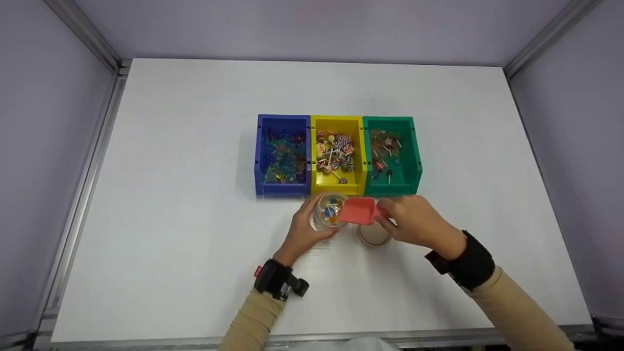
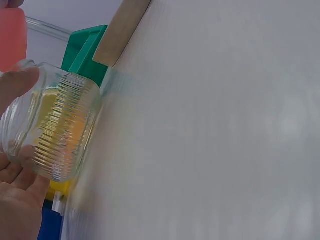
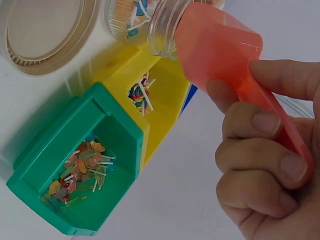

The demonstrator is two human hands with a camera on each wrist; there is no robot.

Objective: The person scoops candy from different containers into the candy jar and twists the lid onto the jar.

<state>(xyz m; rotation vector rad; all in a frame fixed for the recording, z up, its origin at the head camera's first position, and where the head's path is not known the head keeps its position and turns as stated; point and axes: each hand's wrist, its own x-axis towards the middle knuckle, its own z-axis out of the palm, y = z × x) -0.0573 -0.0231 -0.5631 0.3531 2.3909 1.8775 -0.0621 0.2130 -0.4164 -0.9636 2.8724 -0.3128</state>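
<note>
My left hand [image 1: 304,226] holds a clear ribbed glass jar [image 2: 65,125], thumb on one side and fingers on the other. Several small candies and lollipops lie inside the jar, seen from above in the head view. In my right hand [image 3: 265,150] is a pink plastic scoop [image 3: 215,45], its handle gripped by curled fingers. The scoop's front edge is at the jar's mouth; its bowl looks empty in the head view [image 1: 358,211]. A beige round lid [image 1: 374,235] lies on the table below the scoop, partly covered by it and the right hand.
Three joined bins stand beyond the hands: blue [image 1: 259,156] with shiny clear pieces, yellow [image 1: 363,175] with swirl lollipops, green [image 1: 418,161] with small candies on sticks. They rest on a white table [image 1: 170,195] walled on the sides and back.
</note>
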